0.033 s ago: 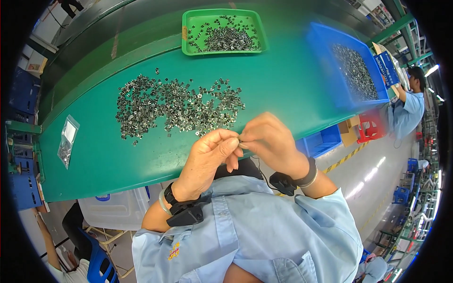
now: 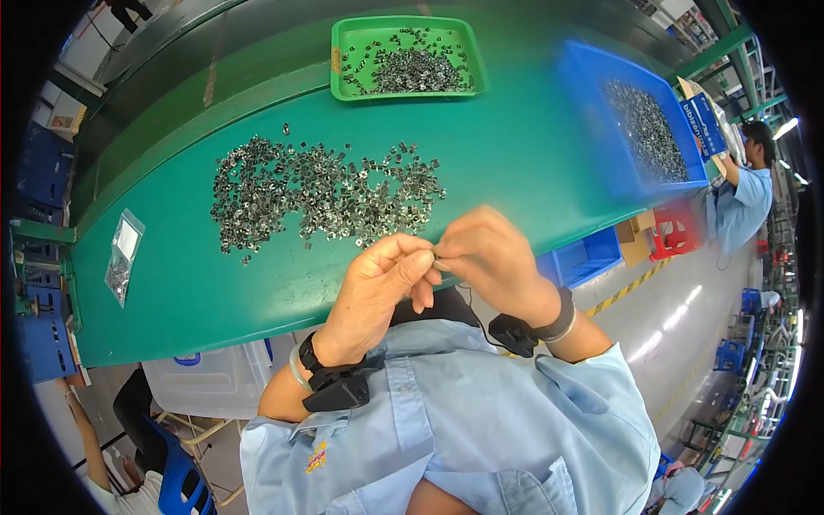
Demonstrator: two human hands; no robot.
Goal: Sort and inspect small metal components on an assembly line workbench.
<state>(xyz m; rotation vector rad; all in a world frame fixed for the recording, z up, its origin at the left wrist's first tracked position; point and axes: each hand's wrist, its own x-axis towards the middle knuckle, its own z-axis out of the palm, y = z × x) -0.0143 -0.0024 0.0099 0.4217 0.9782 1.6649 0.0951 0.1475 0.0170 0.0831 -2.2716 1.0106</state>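
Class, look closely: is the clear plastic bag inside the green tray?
No, the bag lies on the green tabletop, left of the loose shiny pieces, well apart from the tray.

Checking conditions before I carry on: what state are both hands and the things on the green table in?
Left hand, pinching a small piece, mostly hidden
Right hand, pinching at the same piece
Loose metal parts, spread in a heap on the green table
Green tray, open, partly filled
Blue bin, open, holding many parts
Plastic bag, lying down, partly filled; seal unclear
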